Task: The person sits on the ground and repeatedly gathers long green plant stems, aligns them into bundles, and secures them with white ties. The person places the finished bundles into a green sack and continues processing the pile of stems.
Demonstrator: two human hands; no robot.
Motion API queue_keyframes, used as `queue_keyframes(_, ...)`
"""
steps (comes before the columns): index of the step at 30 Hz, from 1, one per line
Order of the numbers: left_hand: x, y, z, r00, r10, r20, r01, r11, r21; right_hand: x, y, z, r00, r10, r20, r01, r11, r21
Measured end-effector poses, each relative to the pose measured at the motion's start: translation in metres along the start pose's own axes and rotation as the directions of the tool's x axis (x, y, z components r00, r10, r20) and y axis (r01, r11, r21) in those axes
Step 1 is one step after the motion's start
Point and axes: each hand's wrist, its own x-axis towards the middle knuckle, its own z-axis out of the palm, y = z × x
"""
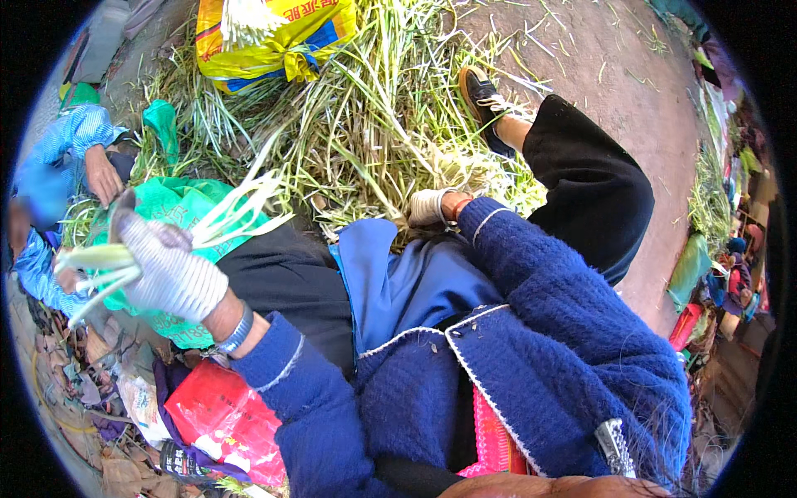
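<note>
My left hand, in a striped whitish work glove with a dark thumb, is closed around a small bunch of pale green-white leafy stalks. Their thicker ends stick out at the far left. Beneath that hand spreads a green woven plastic sack bearing print, partly over my left leg. My right hand, also gloved, is curled low beside my blue apron, at the near edge of a heap of cut stalks and leaves. Whether its fingers hold anything is hidden.
A yellow printed sack with a bundle of white stalks lies beyond the heap. Another person's hand is at left, close to the green sack. A red plastic bag lies lower left among litter. My shoe rests against the heap.
</note>
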Motion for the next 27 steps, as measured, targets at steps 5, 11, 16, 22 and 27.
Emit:
queue_keyframes(5, -0.003, -0.001, -0.003, 0.997, -0.075, -0.009, 0.074, 0.991, -0.111, -0.013, 0.014, -0.036, 0.723, 0.235, -0.65, -0.221, 0.97, 0.105)
queue_keyframes(11, -0.005, -0.003, -0.003, 0.969, -0.146, 0.2, 0.2, 0.937, -0.285, -0.007, 0.001, -0.067, 0.472, 0.114, -0.874, 0.093, 0.98, 0.178)
queue_keyframes(16, -0.002, -0.002, -0.008, 0.963, -0.191, 0.191, 0.25, 0.899, -0.359, -0.008, 0.01, -0.034, 0.699, 0.389, -0.6, -0.438, 0.896, 0.072)
queue_keyframes(22, -0.005, -0.003, -0.012, 0.965, -0.206, 0.162, 0.253, 0.896, -0.366, -0.017, 0.029, -0.054, 0.599, 0.441, -0.668, -0.168, 0.885, 0.434)
queue_keyframes(27, -0.011, -0.001, -0.007, 0.971, -0.173, 0.168, 0.218, 0.926, -0.307, -0.067, 0.0, -0.099, 0.418, 0.383, -0.824, -0.029, 0.912, 0.41)
